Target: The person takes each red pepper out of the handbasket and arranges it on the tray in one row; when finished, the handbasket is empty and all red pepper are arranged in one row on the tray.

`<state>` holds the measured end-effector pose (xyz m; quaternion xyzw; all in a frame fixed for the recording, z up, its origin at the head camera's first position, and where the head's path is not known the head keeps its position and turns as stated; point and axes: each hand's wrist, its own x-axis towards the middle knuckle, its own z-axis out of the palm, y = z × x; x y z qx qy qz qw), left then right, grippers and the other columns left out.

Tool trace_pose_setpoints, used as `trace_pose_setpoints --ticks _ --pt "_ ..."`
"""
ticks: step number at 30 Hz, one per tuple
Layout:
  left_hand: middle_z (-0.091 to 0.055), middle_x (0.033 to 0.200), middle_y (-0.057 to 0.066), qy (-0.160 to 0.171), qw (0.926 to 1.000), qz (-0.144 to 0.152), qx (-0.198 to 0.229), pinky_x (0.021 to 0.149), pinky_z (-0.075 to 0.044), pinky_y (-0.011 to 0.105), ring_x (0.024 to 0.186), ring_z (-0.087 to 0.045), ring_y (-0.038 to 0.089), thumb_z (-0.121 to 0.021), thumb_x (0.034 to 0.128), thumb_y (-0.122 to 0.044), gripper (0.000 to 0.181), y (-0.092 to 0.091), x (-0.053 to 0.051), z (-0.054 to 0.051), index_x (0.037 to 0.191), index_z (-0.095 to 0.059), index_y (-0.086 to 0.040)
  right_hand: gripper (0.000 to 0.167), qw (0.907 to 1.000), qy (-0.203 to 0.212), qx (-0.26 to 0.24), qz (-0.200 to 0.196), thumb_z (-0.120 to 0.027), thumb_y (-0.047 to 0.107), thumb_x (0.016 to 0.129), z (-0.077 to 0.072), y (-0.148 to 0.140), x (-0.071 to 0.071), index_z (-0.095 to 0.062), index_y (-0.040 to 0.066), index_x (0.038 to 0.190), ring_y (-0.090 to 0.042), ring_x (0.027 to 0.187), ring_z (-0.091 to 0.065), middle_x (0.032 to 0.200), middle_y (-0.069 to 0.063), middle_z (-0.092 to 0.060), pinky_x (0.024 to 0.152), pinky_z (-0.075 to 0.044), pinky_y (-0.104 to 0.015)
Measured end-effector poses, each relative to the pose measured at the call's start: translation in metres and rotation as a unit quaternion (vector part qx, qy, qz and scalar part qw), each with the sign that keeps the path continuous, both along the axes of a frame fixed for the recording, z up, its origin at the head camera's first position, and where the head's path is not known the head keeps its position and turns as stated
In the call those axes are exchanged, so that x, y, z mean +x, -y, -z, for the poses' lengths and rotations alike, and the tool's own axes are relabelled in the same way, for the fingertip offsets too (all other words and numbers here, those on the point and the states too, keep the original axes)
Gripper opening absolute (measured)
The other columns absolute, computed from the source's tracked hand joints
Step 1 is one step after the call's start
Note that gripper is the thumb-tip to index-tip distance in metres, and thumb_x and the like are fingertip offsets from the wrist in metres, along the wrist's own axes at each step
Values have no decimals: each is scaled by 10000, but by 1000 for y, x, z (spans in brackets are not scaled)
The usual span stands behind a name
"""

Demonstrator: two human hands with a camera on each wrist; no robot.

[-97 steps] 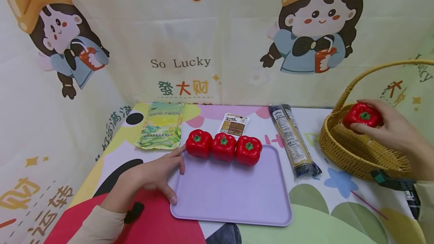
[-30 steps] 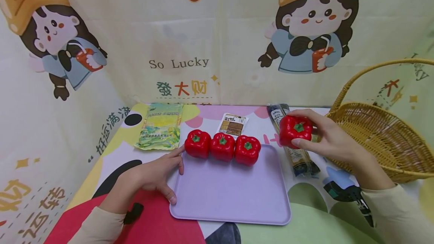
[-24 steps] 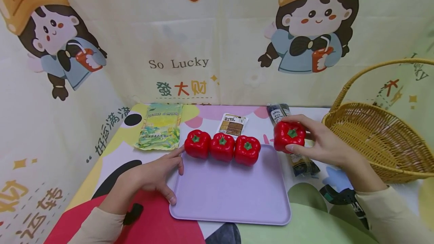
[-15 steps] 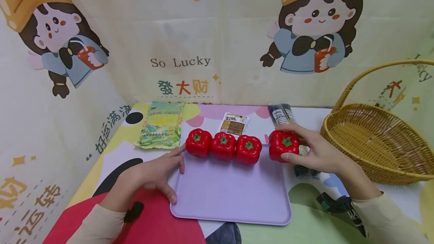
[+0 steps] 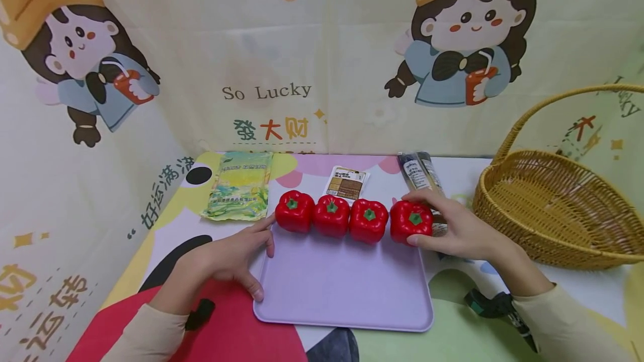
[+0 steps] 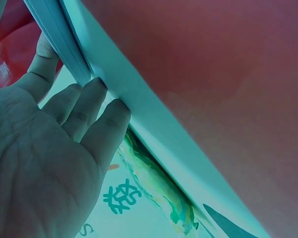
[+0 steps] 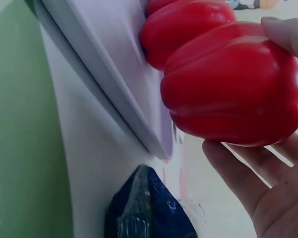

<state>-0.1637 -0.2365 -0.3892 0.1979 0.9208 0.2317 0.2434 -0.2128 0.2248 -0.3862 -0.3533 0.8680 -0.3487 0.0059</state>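
Three red bell peppers (image 5: 331, 217) with green stems sit in a row along the far edge of a lilac tray (image 5: 342, 286). My right hand (image 5: 455, 230) grips a fourth red bell pepper (image 5: 410, 222) between thumb and fingers at the tray's far right corner, close to the row's right end. In the right wrist view this bell pepper (image 7: 233, 84) appears over the tray rim; whether it touches the tray I cannot tell. My left hand (image 5: 226, 261) rests at the tray's left edge, thumb and fingers spread along the rim, one fingertip near the leftmost pepper.
A wicker basket (image 5: 558, 211) with a tall handle stands at the right. A long dark-ended packet (image 5: 420, 172) lies partly behind my right hand. A small brown-and-white packet (image 5: 347, 182) lies beyond the peppers, and a yellow-green pouch (image 5: 238, 186) at the back left.
My right hand has carried the bell pepper leftwards from the basket, past the long packet, to the tray's far right corner. The left hand and the three peppers have stayed put.
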Motion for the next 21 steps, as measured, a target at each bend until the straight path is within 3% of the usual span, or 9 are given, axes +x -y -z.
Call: trace_pose_setpoints --ticks 13,21 --pt "-161 1708 97 -47 9999 12 116 1130 -433 551 1554 -172 375 -975 585 -482 641 1 -2 2 1034 -562 -286 658 9994 194 -106 -251 -868 311 847 7 3 -4 -516 278 1402 -123 1149 -617 1343 88 -584 932 -587 -385" --pt "-152 1707 110 -7 9998 60 210 1140 -415 560 1551 -175 390 -985 577 -463 643 3 -1 3 1026 -564 -277 724 9996 172 7 -222 -884 344 821 11 5 -1 -501 251 1429 -143 1231 -575 1410 55 -565 973 -569 -419"
